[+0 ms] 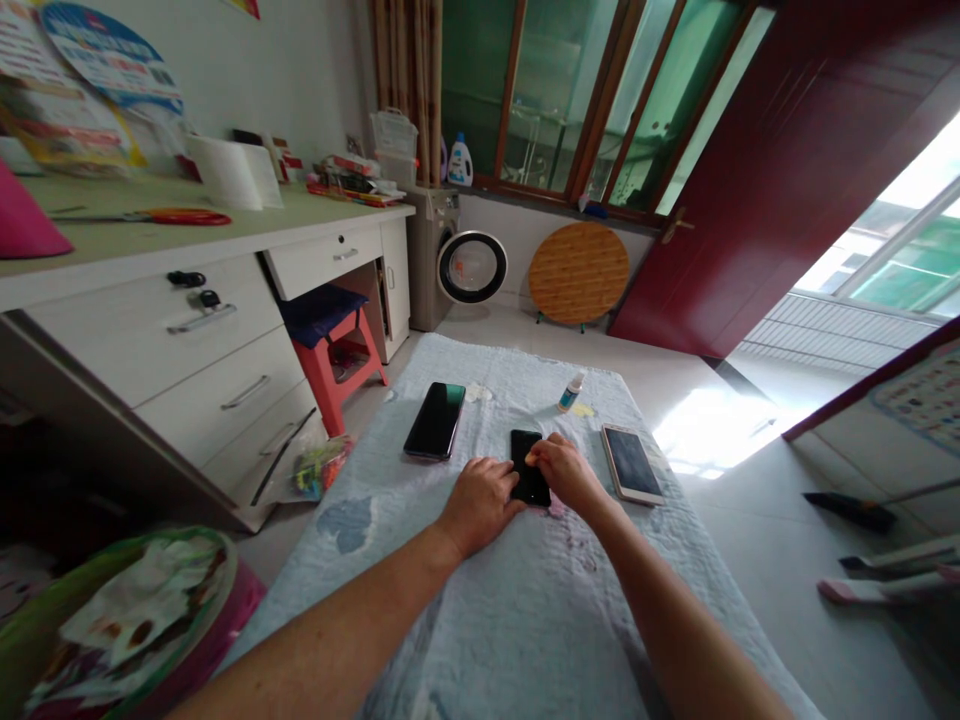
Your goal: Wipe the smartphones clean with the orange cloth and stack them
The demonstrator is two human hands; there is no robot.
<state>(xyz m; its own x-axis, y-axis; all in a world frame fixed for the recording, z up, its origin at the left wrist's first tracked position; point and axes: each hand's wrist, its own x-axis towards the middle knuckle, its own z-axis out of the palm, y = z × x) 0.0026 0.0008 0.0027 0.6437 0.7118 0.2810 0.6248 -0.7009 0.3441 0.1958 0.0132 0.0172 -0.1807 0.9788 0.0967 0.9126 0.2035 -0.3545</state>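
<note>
A small black phone [534, 486] lies on the cloth-covered table [517, 620]. My left hand [480, 503] rests at its left edge, fingers together, with fingertips against the phone. My right hand [566, 470] is closed in a pinch on a small yellowish piece [532, 459], which touches the phone's upper part. To the left lies a larger black phone [436, 421]. A gold-framed phone with a dark screen [631, 463] lies to the right. Behind them stands a small spray bottle [571, 392] with a blue label.
At the left are a desk with drawers [202, 340], a red stool [341, 360] and a full waste bin [217, 610]. Beyond the table are a washing machine with its door open [431, 250], a round wooden board [579, 272] and a red door [705, 200].
</note>
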